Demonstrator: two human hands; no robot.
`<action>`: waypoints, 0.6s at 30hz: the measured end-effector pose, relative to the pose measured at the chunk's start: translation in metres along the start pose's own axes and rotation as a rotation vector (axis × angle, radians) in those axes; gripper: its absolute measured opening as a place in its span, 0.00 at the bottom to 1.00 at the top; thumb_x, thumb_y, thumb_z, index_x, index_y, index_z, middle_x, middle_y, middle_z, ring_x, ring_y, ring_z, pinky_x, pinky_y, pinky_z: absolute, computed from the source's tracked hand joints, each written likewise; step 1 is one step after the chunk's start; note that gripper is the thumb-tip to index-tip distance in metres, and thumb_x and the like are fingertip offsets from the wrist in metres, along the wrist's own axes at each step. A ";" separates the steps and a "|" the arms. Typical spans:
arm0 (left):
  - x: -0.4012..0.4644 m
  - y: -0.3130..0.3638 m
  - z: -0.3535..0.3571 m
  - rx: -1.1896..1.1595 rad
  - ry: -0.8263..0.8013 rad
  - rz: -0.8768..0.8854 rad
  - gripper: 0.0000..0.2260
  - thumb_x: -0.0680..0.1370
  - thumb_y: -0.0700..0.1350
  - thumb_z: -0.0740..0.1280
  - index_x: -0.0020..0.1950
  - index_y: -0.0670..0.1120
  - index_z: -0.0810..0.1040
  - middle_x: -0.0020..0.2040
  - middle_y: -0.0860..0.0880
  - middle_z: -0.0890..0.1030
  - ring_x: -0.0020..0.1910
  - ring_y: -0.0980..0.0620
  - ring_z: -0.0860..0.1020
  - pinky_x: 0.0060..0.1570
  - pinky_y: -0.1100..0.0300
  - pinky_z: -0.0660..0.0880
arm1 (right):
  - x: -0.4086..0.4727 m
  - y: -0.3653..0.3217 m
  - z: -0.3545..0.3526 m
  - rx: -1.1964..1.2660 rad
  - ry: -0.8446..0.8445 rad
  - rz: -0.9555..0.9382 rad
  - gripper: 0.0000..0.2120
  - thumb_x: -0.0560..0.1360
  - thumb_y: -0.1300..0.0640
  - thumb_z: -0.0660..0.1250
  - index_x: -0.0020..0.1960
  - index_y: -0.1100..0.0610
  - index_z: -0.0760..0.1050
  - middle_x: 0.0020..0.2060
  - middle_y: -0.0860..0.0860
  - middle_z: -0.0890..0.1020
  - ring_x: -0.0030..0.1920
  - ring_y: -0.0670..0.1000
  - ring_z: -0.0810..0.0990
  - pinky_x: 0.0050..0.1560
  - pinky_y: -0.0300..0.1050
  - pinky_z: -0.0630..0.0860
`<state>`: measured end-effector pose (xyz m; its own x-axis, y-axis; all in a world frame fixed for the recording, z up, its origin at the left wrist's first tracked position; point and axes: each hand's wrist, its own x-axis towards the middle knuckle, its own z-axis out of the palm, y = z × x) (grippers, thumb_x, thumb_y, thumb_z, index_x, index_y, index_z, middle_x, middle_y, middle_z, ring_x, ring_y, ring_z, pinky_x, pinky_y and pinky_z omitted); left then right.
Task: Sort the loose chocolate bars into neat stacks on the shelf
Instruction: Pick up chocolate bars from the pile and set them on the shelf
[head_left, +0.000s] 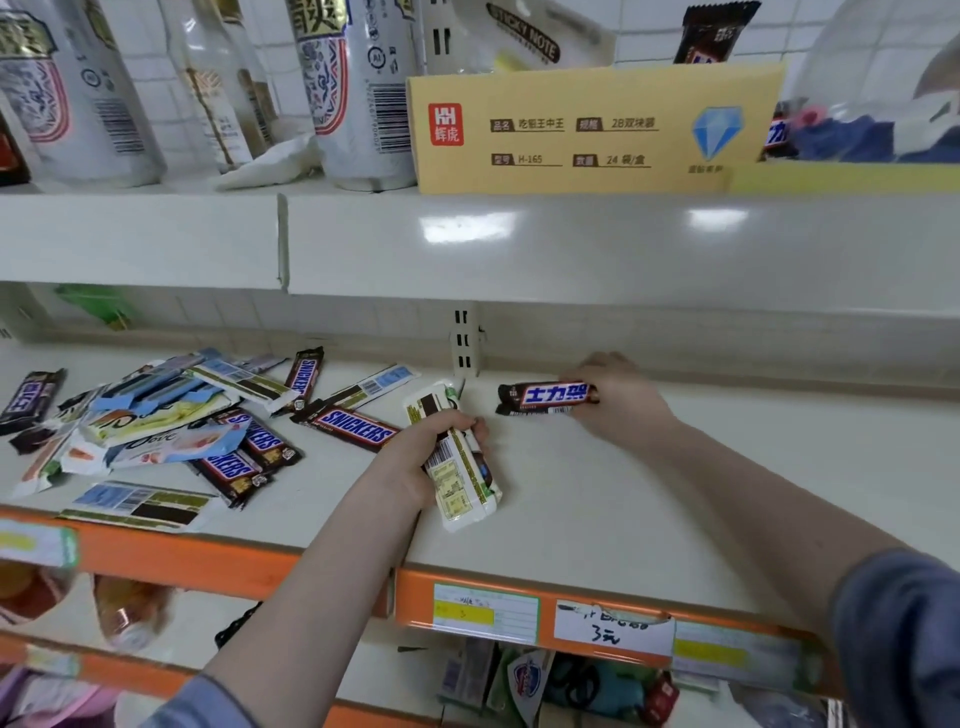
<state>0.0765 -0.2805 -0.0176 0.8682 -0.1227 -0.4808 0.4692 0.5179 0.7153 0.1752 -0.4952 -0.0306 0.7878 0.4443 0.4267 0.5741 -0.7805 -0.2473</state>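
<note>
Because the chocolate bars are light, slim and wrapped in slick film, they would likely slide off one another unless pinched across the middle or by the ends. On the shelf (675, 467), the right hand (615, 397) curls around one end of a brown Snickers bar (545, 399) lying far right of the loose pile (171, 431). Nearer, the left hand (423, 447) grips a white-wrapped bundle (457, 467) around its middle.

Brown Snickers bars (349, 427) carry blue-and-red lettering, the shelf edge (218, 564) is orange, the box (592, 130) seemingly mustard-yellow.
</note>
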 end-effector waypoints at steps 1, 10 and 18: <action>-0.001 0.001 0.000 -0.016 0.008 0.002 0.05 0.74 0.36 0.62 0.38 0.41 0.73 0.27 0.46 0.79 0.23 0.52 0.76 0.26 0.65 0.75 | 0.008 0.000 0.004 0.000 -0.003 0.014 0.07 0.70 0.58 0.67 0.47 0.56 0.80 0.42 0.55 0.80 0.47 0.56 0.75 0.51 0.48 0.70; -0.003 0.008 -0.012 0.014 0.073 0.033 0.04 0.72 0.35 0.65 0.38 0.38 0.78 0.30 0.44 0.82 0.26 0.49 0.80 0.32 0.59 0.76 | 0.047 0.005 0.021 0.178 -0.191 0.236 0.18 0.65 0.60 0.70 0.54 0.53 0.79 0.50 0.53 0.82 0.49 0.51 0.78 0.43 0.41 0.69; -0.008 0.012 -0.016 0.070 0.068 0.050 0.03 0.74 0.35 0.65 0.40 0.39 0.77 0.31 0.44 0.82 0.26 0.50 0.80 0.28 0.62 0.77 | 0.056 0.012 0.017 0.273 -0.283 0.266 0.18 0.67 0.60 0.72 0.57 0.58 0.78 0.54 0.54 0.81 0.46 0.46 0.75 0.44 0.37 0.67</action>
<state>0.0729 -0.2598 -0.0135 0.8791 -0.0386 -0.4751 0.4376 0.4608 0.7721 0.2296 -0.4721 -0.0247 0.9237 0.3763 0.0726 0.3515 -0.7564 -0.5516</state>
